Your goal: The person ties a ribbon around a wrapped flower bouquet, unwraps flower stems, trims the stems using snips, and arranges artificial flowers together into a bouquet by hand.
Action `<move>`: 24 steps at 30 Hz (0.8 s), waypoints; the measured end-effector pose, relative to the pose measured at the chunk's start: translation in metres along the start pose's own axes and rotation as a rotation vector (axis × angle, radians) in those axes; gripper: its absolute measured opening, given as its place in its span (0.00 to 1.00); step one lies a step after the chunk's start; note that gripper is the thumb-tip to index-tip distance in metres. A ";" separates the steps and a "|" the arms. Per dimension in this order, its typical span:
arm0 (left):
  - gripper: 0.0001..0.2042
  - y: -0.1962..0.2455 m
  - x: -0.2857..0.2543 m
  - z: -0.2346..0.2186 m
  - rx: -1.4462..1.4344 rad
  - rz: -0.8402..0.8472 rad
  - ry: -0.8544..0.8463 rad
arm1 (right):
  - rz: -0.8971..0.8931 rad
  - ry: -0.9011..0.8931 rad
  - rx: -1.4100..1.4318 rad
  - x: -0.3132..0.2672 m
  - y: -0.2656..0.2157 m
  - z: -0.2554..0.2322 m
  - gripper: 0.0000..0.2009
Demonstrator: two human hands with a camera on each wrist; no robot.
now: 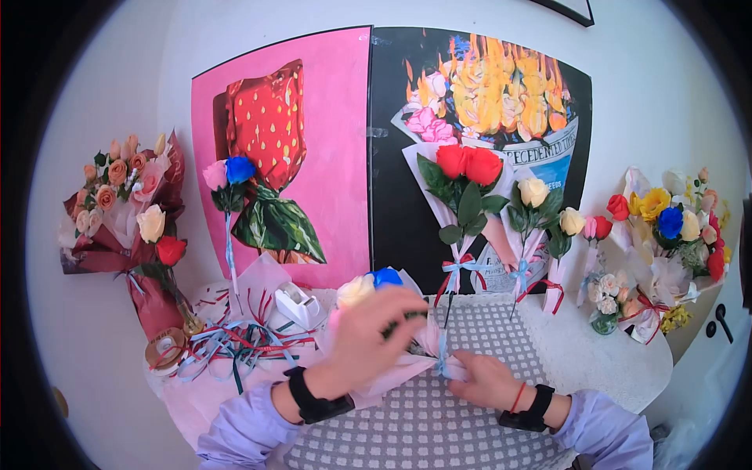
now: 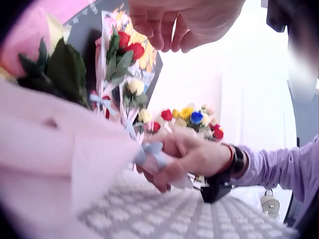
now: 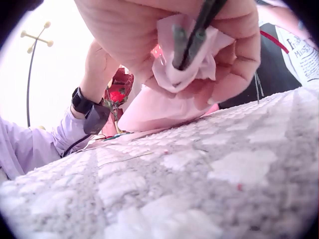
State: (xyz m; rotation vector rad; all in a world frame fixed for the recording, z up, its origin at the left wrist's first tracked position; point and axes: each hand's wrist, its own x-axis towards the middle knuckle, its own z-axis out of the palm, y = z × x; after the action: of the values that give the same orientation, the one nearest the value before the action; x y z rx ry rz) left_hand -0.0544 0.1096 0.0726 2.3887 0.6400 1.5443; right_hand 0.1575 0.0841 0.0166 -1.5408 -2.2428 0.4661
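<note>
A bouquet in pink paper [image 1: 392, 374] lies at the middle of the table, its cream rose [image 1: 355, 291] and blue rose [image 1: 385, 278] pointing up and left. Round its narrow neck is a light blue ribbon bow [image 1: 442, 359]. My right hand [image 1: 487, 381] grips the wrapped stems just beside that bow. In the right wrist view, dark stem ends [image 3: 188, 56] stick out of the crumpled paper inside the curled fingers. Above the flowers hovers my left hand [image 1: 368, 333], fingers loosely bent; the left wrist view shows nothing in them. It partly hides the blooms in the head view.
To the left are a white tape dispenser [image 1: 299, 305], a heap of cut ribbons [image 1: 235, 345] and a ribbon spool [image 1: 167, 349]. A red-rose bouquet [image 1: 468, 184] stands behind, against the posters. More flowers [image 1: 666, 227] fill the right side; a large bouquet [image 1: 117, 204] stands far left.
</note>
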 end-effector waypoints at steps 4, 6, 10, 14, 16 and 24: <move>0.09 -0.013 0.023 -0.041 -0.025 0.041 0.379 | -0.039 0.027 -0.038 -0.006 0.005 -0.022 0.17; 0.09 -0.023 0.028 -0.053 -0.101 -0.014 0.478 | -0.303 0.181 -0.057 -0.014 0.021 -0.039 0.16; 0.12 -0.052 0.025 -0.048 -0.321 -0.297 0.228 | -0.292 0.201 -0.099 -0.032 0.059 -0.079 0.14; 0.18 -0.058 0.007 -0.004 -0.536 -0.701 -0.163 | -0.271 0.246 -0.102 -0.056 0.092 -0.094 0.12; 0.19 -0.055 0.003 0.014 -0.566 -0.830 -0.223 | -0.279 0.257 -0.091 -0.062 0.102 -0.093 0.12; 0.12 -0.086 -0.024 0.060 -0.657 -0.919 -0.464 | -0.269 0.099 -0.108 -0.067 0.114 -0.085 0.13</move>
State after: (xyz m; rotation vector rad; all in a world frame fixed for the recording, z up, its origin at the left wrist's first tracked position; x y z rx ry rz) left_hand -0.0283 0.1768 -0.0076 1.5023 0.7893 0.6268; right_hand 0.3135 0.0652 0.0293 -1.2531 -2.3835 0.1900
